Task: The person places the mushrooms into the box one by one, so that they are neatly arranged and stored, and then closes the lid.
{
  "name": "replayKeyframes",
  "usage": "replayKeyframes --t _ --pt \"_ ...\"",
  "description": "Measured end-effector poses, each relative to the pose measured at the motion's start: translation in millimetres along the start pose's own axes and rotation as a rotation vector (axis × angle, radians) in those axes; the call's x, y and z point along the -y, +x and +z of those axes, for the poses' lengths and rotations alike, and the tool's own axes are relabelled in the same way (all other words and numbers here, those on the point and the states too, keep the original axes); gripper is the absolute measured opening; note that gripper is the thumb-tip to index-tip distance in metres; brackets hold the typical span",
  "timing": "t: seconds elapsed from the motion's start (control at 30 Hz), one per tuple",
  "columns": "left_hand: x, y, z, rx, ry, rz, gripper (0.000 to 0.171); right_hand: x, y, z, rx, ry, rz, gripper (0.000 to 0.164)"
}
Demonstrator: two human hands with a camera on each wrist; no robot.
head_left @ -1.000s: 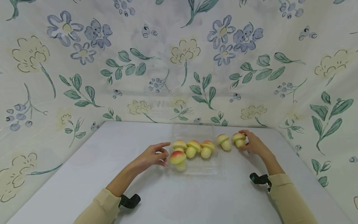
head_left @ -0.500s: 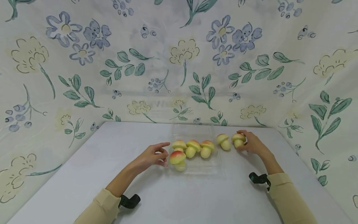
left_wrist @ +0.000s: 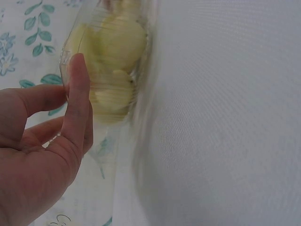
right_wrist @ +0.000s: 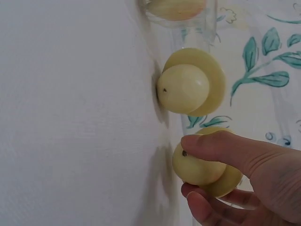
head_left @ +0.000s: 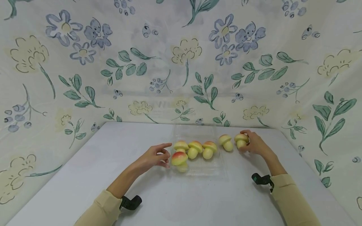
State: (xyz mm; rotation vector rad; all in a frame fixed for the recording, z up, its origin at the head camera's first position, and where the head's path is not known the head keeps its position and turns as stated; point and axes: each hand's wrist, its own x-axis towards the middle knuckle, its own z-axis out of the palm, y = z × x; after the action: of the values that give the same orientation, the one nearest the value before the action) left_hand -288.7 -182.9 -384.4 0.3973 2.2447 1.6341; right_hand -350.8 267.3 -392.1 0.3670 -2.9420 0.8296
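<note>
Right hand (head_left: pixel 255 145) grasps the end mushroom (head_left: pixel 241 143) by cap and stem, on the counter (head_left: pixel 192 201) right of the box (head_left: pixel 202 168); left hand (head_left: pixel 154 158), relaxed, is beside the box; a light grip and straight lift should suit this round shape best.

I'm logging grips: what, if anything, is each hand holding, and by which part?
The right hand holds the rightmost mushroom-shaped piece, thumb on its stem, a finger at its cap. The left hand, beside the clear container, shows no grip.
</note>
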Motion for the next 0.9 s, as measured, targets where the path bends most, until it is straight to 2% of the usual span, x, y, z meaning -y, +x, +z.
replayKeyframes --t 0.37,0.9 --pt "-0.1 -0.9 0.2 0.005 -0.011 0.008 0.061 16.5 -2.9 -10.4 -0.043 0.014 -0.045 0.076" --pt "-2.1 -3.2 1.7 0.005 -0.008 0.014 0.060 38.6 -5.8 -17.4 -0.036 0.041 -0.074 0.075"
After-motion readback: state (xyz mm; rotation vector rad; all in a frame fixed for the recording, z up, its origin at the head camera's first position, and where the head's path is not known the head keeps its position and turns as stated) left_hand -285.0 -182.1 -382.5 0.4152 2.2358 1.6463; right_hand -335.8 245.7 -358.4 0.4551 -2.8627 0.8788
